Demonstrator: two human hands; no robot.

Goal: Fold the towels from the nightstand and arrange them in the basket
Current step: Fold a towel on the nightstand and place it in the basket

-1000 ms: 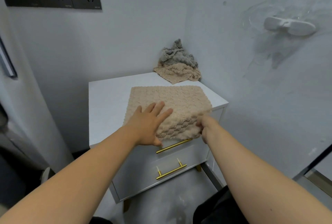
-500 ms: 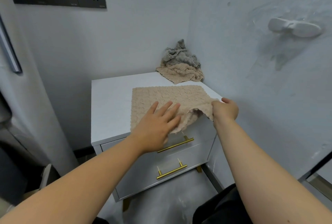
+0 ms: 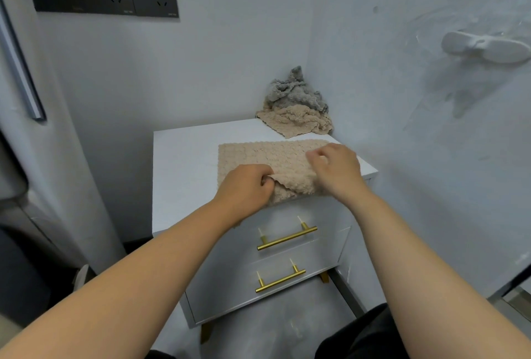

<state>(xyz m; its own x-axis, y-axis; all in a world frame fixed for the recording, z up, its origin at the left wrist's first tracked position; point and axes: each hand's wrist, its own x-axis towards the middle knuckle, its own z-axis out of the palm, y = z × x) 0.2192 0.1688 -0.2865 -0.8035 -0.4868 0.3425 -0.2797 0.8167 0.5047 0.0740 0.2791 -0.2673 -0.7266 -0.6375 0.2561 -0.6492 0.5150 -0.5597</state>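
Towel (image 3: 258,157) flat on nightstand (image 3: 184,174); our left hand (image 3: 244,189) and right hand (image 3: 336,169) pinch its near edge, first fold underway. Heap (image 3: 296,108) at back unfolded. Basket unseen.

beige waffle towel (image 3: 258,157); white nightstand (image 3: 184,174); gold handles (image 3: 287,239).

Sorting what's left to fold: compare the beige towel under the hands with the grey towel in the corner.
The beige towel lies spread mostly flat, near edge lifted by the left hand and right hand. The grey towel is crumpled, untouched, heaped on another beige cloth. Both sit on the nightstand and look nubby.
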